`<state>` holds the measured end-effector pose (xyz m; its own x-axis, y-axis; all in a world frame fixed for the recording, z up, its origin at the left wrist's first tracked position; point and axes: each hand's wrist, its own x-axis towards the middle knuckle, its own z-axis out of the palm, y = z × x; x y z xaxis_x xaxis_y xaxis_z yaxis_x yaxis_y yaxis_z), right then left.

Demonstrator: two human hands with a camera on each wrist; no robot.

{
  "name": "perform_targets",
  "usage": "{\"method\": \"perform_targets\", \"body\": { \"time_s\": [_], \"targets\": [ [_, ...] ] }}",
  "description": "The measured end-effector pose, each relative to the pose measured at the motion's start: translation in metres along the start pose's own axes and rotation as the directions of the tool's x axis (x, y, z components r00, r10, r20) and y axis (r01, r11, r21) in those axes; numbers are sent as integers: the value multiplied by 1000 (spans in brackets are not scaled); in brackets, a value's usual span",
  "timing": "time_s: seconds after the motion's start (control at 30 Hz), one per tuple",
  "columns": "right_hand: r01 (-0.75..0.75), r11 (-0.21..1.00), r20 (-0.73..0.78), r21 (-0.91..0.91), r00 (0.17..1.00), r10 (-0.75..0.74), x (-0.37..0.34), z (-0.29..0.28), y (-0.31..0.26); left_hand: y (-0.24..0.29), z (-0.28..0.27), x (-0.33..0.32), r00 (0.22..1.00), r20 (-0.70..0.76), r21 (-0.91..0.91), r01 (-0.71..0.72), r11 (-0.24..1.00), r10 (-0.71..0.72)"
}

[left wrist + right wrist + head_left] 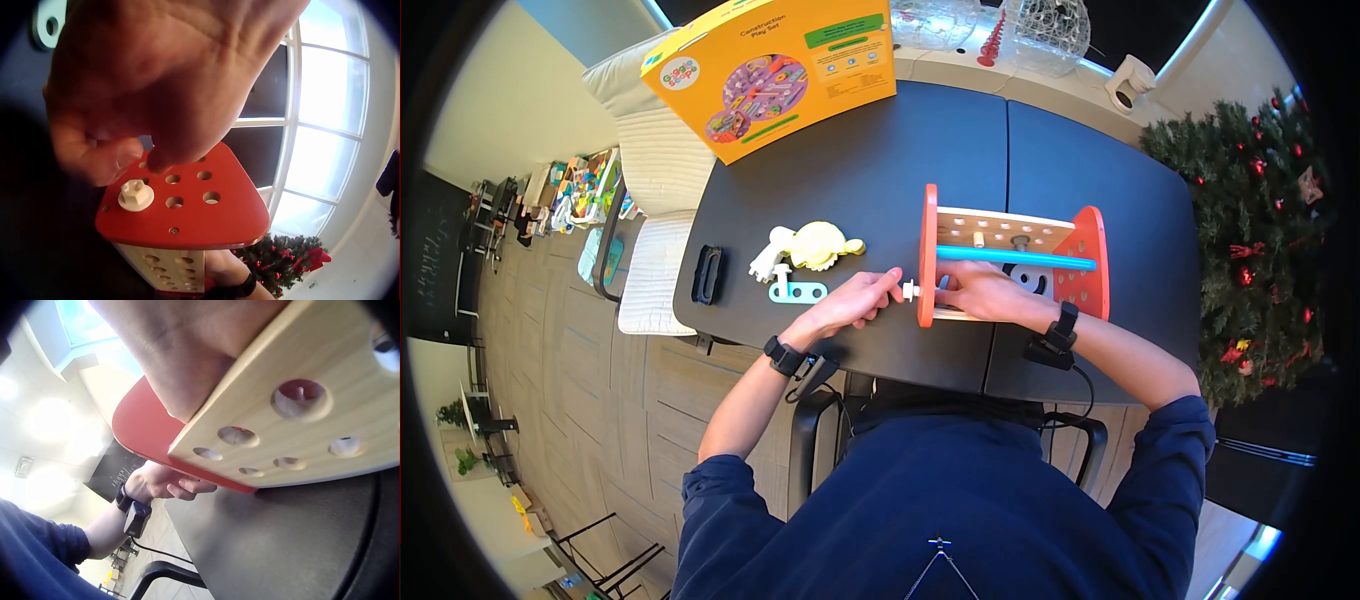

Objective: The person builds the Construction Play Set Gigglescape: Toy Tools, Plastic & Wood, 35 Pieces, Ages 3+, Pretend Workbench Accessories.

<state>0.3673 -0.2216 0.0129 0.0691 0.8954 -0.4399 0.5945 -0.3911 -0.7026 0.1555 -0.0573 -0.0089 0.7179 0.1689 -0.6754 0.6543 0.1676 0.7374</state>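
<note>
A toy frame has red end panels (928, 255) (187, 215), perforated wooden boards and a blue rod (1015, 258). On the outside of its left panel, a white hex-headed bolt (910, 290) (135, 195) sits in a corner hole. Beside the bolt is my left hand (855, 303) (156, 81), fingers loosely bent, tips just off the panel and not on the bolt. My right hand (985, 292) (200, 344) reaches inside the frame behind the left panel; its fingertips are hidden by the frame, so what they touch does not show.
Left of the frame lie yellow pieces (818, 246), a light-blue strip with holes (798, 292) and a pale peg standing by it. A black holder (709, 275) is near the table's left edge. A yellow box (800, 80) stands at the back; a decorated tree (1250, 240) is on the right.
</note>
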Motion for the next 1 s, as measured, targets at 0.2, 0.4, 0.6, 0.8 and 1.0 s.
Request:
{"method": "perform_targets", "body": {
  "time_s": [0.2, 0.4, 0.6, 0.8, 1.0],
  "targets": [
    [-9, 1000, 0, 2, 1000, 9, 0, 0, 0, -8, -2, 2, 989, 72, 100, -135, 986, 128],
    [7, 1000, 1, 6, 1000, -7, 0, 0, 1, 2, 2, -3, 996, 1, 32, -86, 996, 86],
    [-7, 1000, 3, 5, 1000, 7, -1, -1, -3, -4, -3, 9, 994, 111, -22, -13, 1000, 15],
    [0, 1000, -1, 2, 1000, 0, 1, 1, 1, 12, 4, -11, 992, 55, -7, -113, 994, 113],
    [-9, 1000, -2, -1, 1000, 9, 0, 0, 0, -3, -3, 9, 994, 106, -31, 24, 999, -21]
  ]
}}
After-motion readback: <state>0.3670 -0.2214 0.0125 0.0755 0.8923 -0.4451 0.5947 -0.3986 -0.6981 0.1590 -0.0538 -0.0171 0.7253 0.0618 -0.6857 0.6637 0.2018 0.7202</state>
